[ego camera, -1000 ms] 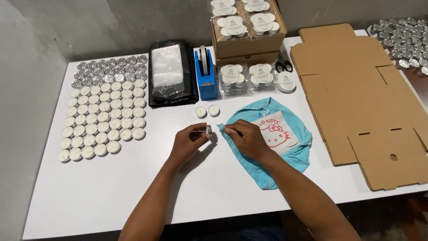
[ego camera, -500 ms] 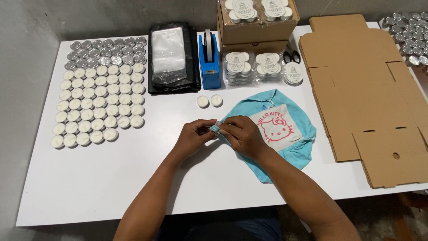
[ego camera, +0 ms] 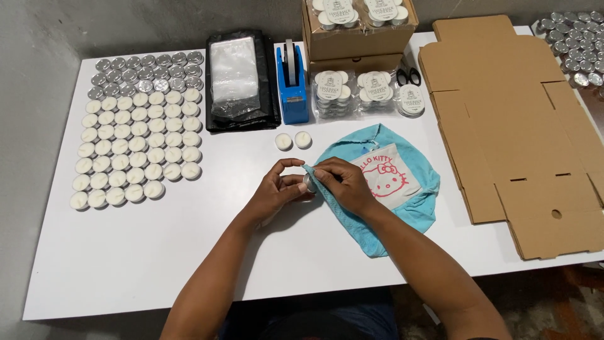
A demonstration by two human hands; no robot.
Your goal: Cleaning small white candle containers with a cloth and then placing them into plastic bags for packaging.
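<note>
At the middle of the white table the left hand pinches a small silver tealight cup between thumb and curled fingers, holding it just above the tabletop. The right hand meets it from the other side, its fingers pressed together on a fold of a light blue cloth and pushing that fold against the cup — the rest of the cloth lies spread on the table to the right, a white patch with a pink cartoon cat showing on it. Just beyond the hands two loose white tealights sit side by side. To the left a large grid of white tealights is laid out in rows, with rows of empty silver cups at its far edge. Behind the hands stand a blue tape dispenser and, beside it on the left, a stack of clear plastic bags lying on black plastic. Right of the dispenser are wrapped packs of tealights, black-handled scissors and a cardboard box holding more packs. A flat unfolded cardboard carton covers the right side of the table — well apart from the hands.
</note>
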